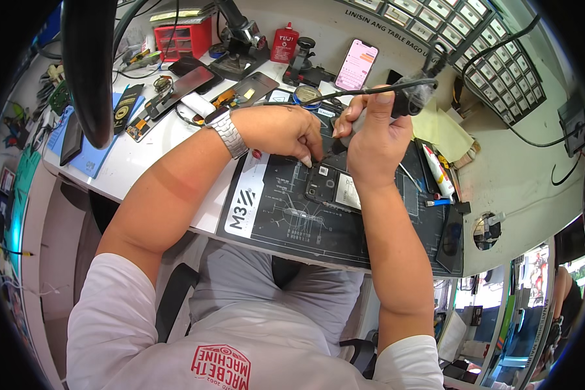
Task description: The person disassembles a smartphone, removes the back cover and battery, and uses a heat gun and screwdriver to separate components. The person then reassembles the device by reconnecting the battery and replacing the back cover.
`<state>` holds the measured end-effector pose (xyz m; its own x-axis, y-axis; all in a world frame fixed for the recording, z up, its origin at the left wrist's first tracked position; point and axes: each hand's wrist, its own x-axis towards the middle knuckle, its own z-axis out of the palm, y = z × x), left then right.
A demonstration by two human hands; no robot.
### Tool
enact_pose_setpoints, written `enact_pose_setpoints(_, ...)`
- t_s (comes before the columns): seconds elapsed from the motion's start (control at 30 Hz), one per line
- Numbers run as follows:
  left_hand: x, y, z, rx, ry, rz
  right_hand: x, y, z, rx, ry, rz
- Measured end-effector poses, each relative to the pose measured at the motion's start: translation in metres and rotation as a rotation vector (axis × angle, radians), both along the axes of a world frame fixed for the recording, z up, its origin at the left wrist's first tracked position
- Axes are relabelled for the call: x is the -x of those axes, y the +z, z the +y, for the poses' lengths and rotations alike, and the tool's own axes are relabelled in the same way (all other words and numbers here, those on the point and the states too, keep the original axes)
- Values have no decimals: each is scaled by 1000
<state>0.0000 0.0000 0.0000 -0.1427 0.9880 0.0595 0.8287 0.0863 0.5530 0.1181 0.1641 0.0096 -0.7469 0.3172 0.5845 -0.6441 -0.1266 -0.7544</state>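
An opened smartphone (320, 184) with a dark frame and a pale battery (348, 192) lies on the black printed work mat (286, 234). My left hand (286, 135), wearing a metal-band watch, reaches to the phone's upper left corner. Its thumb and fingers are pinched together there; what they grip is too small to make out. Raised over the phone's far end, my right hand (378, 133) is wrapped round a corded hand tool (411, 99) with a thick dark back end. The tool's tip points down near my left fingertips, and my right forearm covers part of the phone.
A lit phone (356, 65) leans behind the mat beside a red bottle (284, 44). Phone parts (182, 91) crowd the left side near a red drawer box (183, 39). A white tube (439, 171) lies at right. The tool's cable (351, 93) crosses above the mat.
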Motion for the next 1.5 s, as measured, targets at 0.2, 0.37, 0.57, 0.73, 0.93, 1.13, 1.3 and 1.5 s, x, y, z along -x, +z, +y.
enact_pose_setpoints(0.2, -14, 10, -5, -4, 44, -93, -8, 5, -4, 15, -48, 50)
enact_pose_setpoints(0.37, -5, -1, 1, 3, 81, 33, -16, 12, 5, -2, -85, 9)
enact_pose_setpoints(0.57, 6, -20, 2, -148, 209, 33, -15, 4, 1, -30, -15, -38)
enact_pose_setpoints(0.73, -5, -12, 3, -136, 91, -68, -14, -4, -7, -55, 17, -29)
enact_pose_setpoints(0.93, -9, -10, 5, -63, 111, -175, -11, -5, -7, -83, 21, -54)
enact_pose_setpoints(1.13, -9, -7, 6, -63, 78, -146, -9, -3, -8, 12, 56, -39)
enact_pose_setpoints(1.3, -10, -6, 3, -52, 85, -115, -10, -1, -7, 27, 66, -27)
enact_pose_setpoints(1.5, -12, -2, -2, -53, -29, -70, -11, 3, 2, -66, 28, 33)
